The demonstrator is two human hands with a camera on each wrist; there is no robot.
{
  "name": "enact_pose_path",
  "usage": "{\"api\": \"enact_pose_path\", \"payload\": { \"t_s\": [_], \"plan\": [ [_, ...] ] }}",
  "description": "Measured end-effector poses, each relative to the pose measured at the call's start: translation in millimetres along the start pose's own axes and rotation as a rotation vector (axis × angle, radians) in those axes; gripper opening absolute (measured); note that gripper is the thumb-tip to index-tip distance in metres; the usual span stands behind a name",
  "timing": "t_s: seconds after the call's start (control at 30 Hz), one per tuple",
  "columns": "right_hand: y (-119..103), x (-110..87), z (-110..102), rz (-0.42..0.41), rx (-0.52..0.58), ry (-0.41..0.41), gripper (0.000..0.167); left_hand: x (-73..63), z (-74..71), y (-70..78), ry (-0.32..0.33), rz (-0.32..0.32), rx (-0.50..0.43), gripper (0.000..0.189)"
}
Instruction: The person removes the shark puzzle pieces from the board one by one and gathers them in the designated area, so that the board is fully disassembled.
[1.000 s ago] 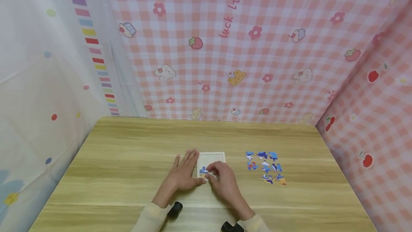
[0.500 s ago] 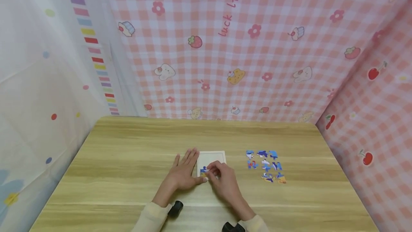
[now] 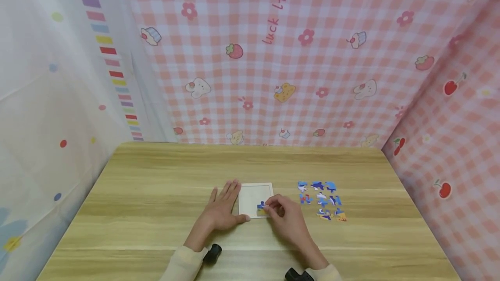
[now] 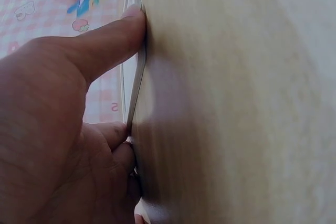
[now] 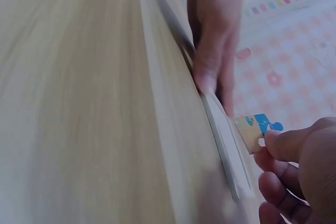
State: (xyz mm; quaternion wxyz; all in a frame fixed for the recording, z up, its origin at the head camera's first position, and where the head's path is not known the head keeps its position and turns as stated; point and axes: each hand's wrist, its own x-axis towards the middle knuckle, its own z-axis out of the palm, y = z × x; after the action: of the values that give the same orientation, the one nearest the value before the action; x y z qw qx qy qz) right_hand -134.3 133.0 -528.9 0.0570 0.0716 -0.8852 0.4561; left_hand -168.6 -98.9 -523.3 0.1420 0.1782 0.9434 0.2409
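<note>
A blue and yellow jigsaw puzzle piece (image 3: 261,208) is pinched between the thumb and fingers of my right hand (image 3: 287,217). In the right wrist view that puzzle piece (image 5: 254,129) shows a blue knob, held a little above the board. Beneath it lies a square white puzzle tray (image 3: 251,196) with a raised rim. My left hand (image 3: 222,209) rests with spread fingers along the tray's left edge, its thumb at the near corner. In the left wrist view, the thumb (image 4: 110,45) touches the tray's edge.
Several loose puzzle pieces (image 3: 322,200), blue with some yellow and red, lie in rough rows right of the tray. The wooden table (image 3: 156,177) meets a pink checked cloth (image 3: 250,77) at its back edge. Dark wrist cameras sit at both sleeves.
My right hand has moved right with the puzzle piece, from the tray's near left corner to its near right side. The left hand has stayed in place.
</note>
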Motion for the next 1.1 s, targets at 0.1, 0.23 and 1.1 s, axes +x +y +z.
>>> {"api": "enact_pose_path", "payload": {
  "t_s": [0.1,0.23,1.1],
  "plan": [
    [7.2,-3.3,-12.6,0.011,-0.015,0.013,0.009,0.3,1.0,0.5,-0.005,-0.003,-0.006,0.103],
    [18.7,-5.4,-28.3,0.002,-0.048,0.033,0.010,-0.6,1.0,0.0,-0.005,-0.005,-0.008,0.103],
    [58.7,-8.2,-94.9,0.118,-0.232,0.032,0.004,1.4,6.2,-5.7,0.015,0.019,-0.053,0.105]
  ]
}}
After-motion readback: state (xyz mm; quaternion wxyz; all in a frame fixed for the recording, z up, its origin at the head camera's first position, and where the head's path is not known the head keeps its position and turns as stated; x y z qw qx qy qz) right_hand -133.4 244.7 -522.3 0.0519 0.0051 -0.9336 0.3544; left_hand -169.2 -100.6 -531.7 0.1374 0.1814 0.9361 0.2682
